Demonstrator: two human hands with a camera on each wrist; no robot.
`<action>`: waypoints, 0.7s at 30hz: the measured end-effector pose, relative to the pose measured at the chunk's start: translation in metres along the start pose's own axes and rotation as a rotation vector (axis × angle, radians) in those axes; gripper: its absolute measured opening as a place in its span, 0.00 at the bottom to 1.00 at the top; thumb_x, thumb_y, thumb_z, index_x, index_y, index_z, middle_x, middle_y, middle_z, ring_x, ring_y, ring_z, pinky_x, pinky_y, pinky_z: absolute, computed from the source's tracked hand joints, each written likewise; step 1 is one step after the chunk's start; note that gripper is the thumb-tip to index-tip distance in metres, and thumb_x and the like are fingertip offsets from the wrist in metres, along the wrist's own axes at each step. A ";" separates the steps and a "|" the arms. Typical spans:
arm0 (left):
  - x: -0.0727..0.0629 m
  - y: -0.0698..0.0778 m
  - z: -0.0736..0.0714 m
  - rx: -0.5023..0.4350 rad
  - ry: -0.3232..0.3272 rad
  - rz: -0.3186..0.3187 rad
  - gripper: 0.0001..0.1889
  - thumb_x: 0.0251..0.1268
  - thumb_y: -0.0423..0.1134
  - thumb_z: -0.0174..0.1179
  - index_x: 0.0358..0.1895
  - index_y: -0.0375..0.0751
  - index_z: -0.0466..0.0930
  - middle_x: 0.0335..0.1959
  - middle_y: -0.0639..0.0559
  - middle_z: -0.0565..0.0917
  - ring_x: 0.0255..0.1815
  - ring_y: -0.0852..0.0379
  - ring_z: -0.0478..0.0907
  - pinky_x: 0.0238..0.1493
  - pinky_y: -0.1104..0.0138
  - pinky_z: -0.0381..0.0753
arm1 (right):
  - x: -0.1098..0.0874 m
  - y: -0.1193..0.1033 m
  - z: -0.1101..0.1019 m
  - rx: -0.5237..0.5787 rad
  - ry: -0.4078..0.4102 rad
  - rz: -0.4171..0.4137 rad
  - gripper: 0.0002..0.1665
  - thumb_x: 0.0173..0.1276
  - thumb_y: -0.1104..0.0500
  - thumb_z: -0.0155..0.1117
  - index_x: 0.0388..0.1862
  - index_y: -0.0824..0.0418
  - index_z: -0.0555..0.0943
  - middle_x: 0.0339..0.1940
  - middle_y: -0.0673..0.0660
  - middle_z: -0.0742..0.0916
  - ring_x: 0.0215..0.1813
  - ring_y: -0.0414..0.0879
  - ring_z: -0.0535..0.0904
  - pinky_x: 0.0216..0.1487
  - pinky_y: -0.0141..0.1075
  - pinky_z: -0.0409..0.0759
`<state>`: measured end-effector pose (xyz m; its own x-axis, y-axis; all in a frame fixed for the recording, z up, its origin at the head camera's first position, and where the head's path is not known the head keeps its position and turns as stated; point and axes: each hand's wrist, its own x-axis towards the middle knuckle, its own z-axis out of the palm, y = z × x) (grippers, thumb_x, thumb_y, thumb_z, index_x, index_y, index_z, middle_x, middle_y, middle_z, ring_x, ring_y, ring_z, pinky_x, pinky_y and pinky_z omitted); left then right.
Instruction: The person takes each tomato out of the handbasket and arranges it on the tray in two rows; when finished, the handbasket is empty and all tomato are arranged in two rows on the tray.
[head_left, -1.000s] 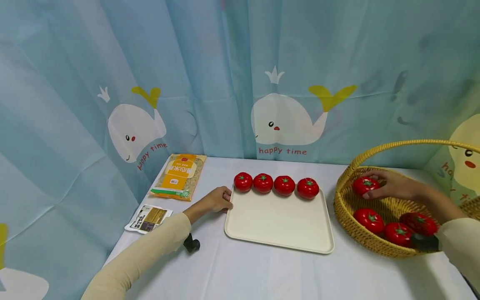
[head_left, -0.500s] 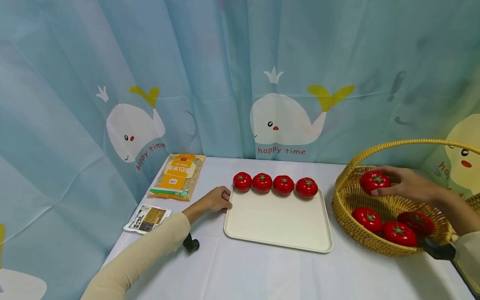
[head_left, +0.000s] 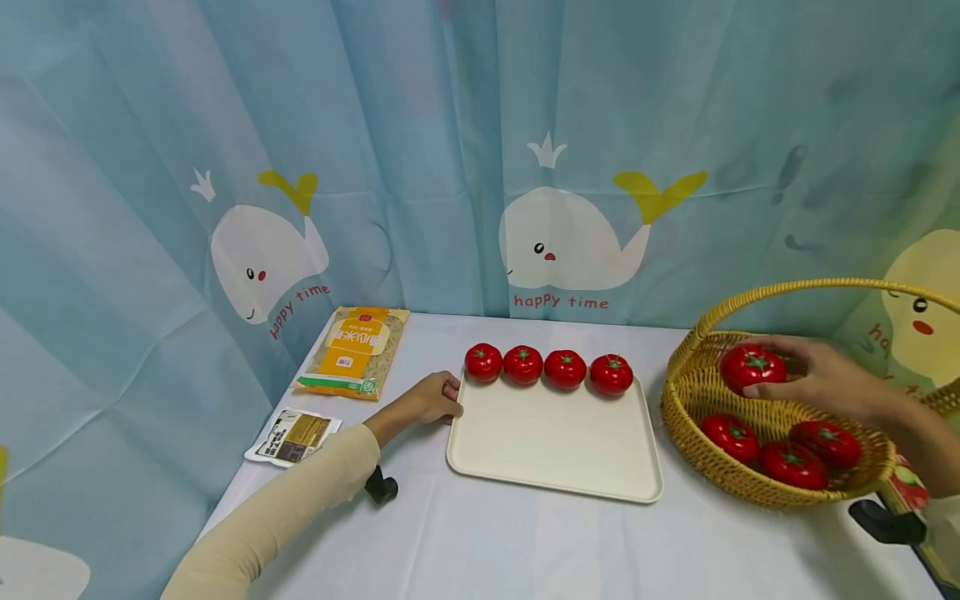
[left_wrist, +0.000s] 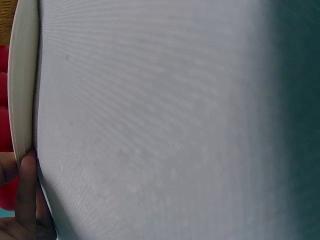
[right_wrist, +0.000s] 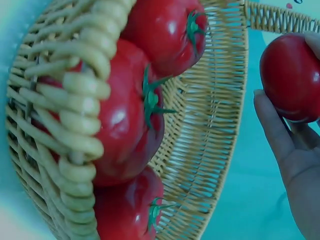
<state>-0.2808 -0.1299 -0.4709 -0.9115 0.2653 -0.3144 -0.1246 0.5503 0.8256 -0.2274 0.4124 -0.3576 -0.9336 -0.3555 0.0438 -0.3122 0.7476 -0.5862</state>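
My right hand grips a red tomato by its side, thumb below and fingers over the top. It is raised over the back part of a wicker basket; in the right wrist view the held tomato appears beyond the basket's far rim. Three more tomatoes with green stems lie in the basket. On the left, my left hand pinches the left edge of a cream tray, thumb and fingers on the tray rim. Several tomatoes stand in a row along the tray's far edge.
An arched basket handle rises behind the right hand. To the left lie an orange grain bag and a small white-and-brown packet. A black piece shows beside the left sleeve. A blue whale-print curtain closes off the back.
The right hand has lifted the tomato slightly and drawn it a little to the right from inside the basket. The left hand stays at the tray's edge.
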 end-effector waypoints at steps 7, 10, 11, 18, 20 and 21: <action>0.001 0.000 0.000 0.006 0.003 0.001 0.21 0.57 0.25 0.65 0.55 0.31 0.72 0.38 0.46 0.78 0.33 0.57 0.77 0.34 0.69 0.88 | -0.005 -0.015 0.003 0.002 0.012 -0.025 0.41 0.64 0.61 0.72 0.73 0.69 0.66 0.50 0.28 0.78 0.47 0.27 0.80 0.39 0.26 0.83; 0.000 0.000 0.000 0.012 0.001 0.005 0.21 0.57 0.26 0.65 0.55 0.31 0.73 0.38 0.46 0.78 0.33 0.57 0.78 0.34 0.69 0.88 | -0.008 -0.020 0.005 -0.002 0.037 -0.029 0.42 0.64 0.60 0.73 0.74 0.69 0.65 0.53 0.25 0.74 0.49 0.19 0.75 0.40 0.22 0.81; -0.001 0.000 0.000 0.012 0.000 0.004 0.21 0.57 0.26 0.65 0.55 0.31 0.73 0.38 0.46 0.78 0.33 0.57 0.78 0.34 0.69 0.88 | -0.009 -0.021 0.006 -0.003 0.045 -0.031 0.43 0.64 0.60 0.73 0.74 0.68 0.65 0.54 0.25 0.73 0.50 0.18 0.73 0.41 0.21 0.81; -0.001 0.001 0.000 0.012 0.007 -0.007 0.21 0.58 0.25 0.65 0.55 0.31 0.73 0.38 0.46 0.78 0.33 0.57 0.78 0.34 0.69 0.88 | -0.018 -0.036 0.018 0.052 0.070 -0.049 0.39 0.64 0.64 0.71 0.72 0.67 0.66 0.54 0.29 0.76 0.50 0.21 0.76 0.41 0.23 0.83; -0.001 0.001 0.000 0.010 0.005 -0.005 0.21 0.58 0.25 0.65 0.55 0.31 0.73 0.38 0.46 0.78 0.33 0.57 0.78 0.35 0.69 0.88 | -0.021 -0.040 0.021 0.060 0.076 -0.040 0.38 0.64 0.64 0.71 0.71 0.65 0.67 0.53 0.29 0.77 0.49 0.23 0.77 0.40 0.25 0.83; -0.001 0.000 0.000 0.010 0.003 -0.003 0.21 0.58 0.25 0.65 0.55 0.31 0.73 0.37 0.46 0.78 0.33 0.57 0.78 0.35 0.69 0.88 | -0.022 -0.043 0.022 0.068 0.077 -0.040 0.38 0.64 0.65 0.71 0.71 0.64 0.68 0.52 0.31 0.79 0.48 0.25 0.79 0.39 0.26 0.84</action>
<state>-0.2800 -0.1297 -0.4704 -0.9123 0.2611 -0.3155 -0.1238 0.5586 0.8201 -0.1898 0.3759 -0.3511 -0.9323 -0.3381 0.1287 -0.3392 0.6932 -0.6359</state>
